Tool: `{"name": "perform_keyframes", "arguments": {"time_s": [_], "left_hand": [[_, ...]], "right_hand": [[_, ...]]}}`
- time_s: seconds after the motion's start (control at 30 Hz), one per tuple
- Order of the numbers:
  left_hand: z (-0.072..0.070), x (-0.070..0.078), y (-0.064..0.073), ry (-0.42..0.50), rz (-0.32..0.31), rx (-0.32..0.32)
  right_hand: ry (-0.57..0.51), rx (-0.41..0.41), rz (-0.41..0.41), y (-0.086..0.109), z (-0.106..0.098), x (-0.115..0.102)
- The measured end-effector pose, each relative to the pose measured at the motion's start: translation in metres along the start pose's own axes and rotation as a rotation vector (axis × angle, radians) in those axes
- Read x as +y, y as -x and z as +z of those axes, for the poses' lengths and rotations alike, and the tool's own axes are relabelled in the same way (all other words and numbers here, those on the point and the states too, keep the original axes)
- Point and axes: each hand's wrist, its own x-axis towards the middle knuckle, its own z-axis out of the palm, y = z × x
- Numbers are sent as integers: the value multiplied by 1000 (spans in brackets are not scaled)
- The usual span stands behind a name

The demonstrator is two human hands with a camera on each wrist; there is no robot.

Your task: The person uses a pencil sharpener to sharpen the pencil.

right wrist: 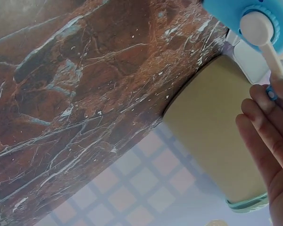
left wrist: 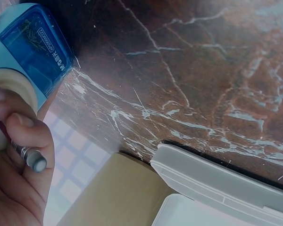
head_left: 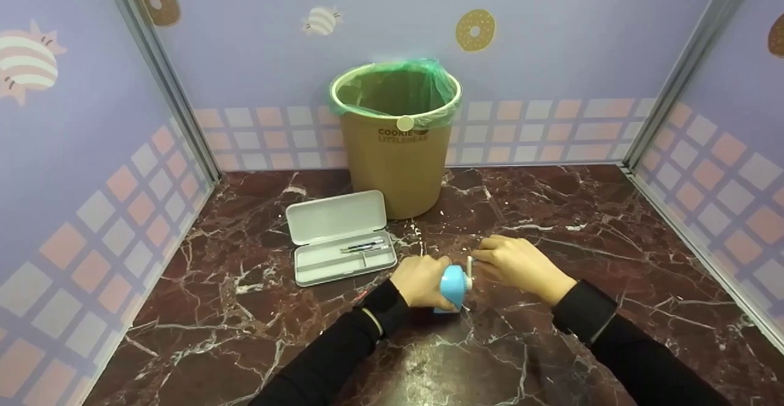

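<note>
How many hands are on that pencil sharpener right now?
2: the left hand grips the blue pencil sharpener, and the right hand pinches its white crank. No others show.

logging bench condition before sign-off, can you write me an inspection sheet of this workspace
Surface: dark red marbled tabletop; pale specks, nature unclear.
Job's things: blue sharpener with crank; pencil, its grey end pointing outward.
Clutter: open pencil case holding slim pens or pencils.
Hands: left hand grips the sharpener, pencil between its fingers; right hand holds the crank's end.
Cables: nothing seen.
Surroundings: bin with green liner behind the case; patterned walls.
</note>
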Motion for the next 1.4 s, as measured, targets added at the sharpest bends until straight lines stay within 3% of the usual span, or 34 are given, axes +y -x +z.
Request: {"name": "perform_keyframes", "arguments": {"time_s": [0.3,0.67,1.23,1.4], "left_hand": [[2,-1,3,-3,-2,3],[1,1,4,-16,-5,-3],[3,1,3,-18,-1,22],[2,1,3,-17,-6,33]], "right_hand": [[-1,-34,50,-6,15,4],[-22,-139,88,-3,40,4],[-77,-191,58,15,54,-8],[-95,-174,51,19,54,-13]]}}
